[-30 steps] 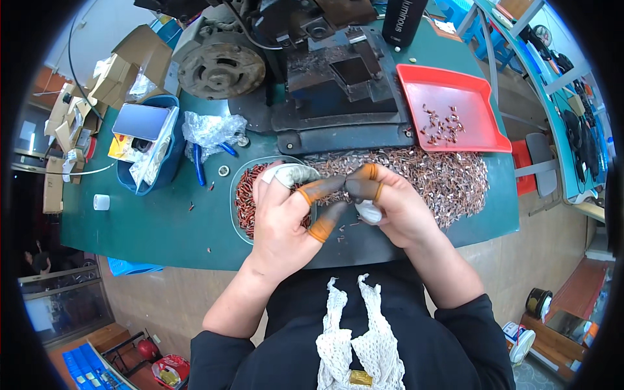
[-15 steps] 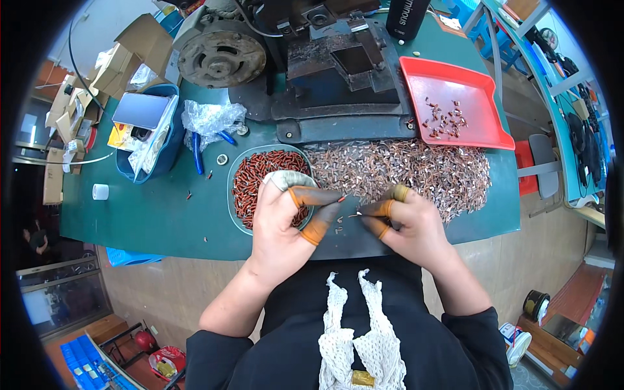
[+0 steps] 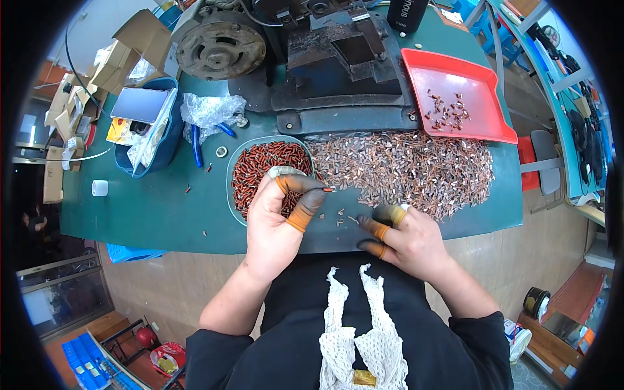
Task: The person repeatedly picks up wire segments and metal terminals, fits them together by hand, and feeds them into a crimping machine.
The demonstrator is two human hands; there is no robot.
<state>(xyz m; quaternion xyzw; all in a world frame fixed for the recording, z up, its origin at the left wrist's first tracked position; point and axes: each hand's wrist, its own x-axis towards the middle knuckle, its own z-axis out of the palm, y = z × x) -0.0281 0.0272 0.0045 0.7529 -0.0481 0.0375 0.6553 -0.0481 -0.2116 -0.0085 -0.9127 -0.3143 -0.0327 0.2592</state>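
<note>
Thumb and forefinger of our left hand (image 3: 272,214), both in dark finger cots (image 3: 299,220) with orange cuffs, are pinched together on a small red-brown piece (image 3: 329,190), whose far end sticks out past the fingertips toward our right. Our right hand (image 3: 413,239) is near the front edge of the green tabletop (image 3: 153,218), its thumb and forefinger spread apart; a thin copper-coloured sliver (image 3: 352,219) shows just beside that forefinger's tip, and we cannot tell whether the two touch. Between our hands a few loose scraps (image 3: 340,212) are scattered on the table. Beneath and beyond our left hand stands a rounded clear container (image 3: 229,188), filled with red-brown pieces like the one we hold. Right beside it, a broad heap of small coppery and silvery metal pieces (image 3: 416,166) spreads across to our right, reaching up to a red plastic tray (image 3: 448,71) that carries a small scatter of brownish pieces (image 3: 448,112). Behind the heap we have a heavy dark machine (image 3: 344,97) with a round, worn wheel (image 3: 221,52) at its left. Farther left lie a crumpled clear plastic bag (image 3: 211,112) over a blue-handled tool (image 3: 197,148), a blue tub (image 3: 166,144) packed with odds and ends, and a small white roll (image 3: 99,188).
</note>
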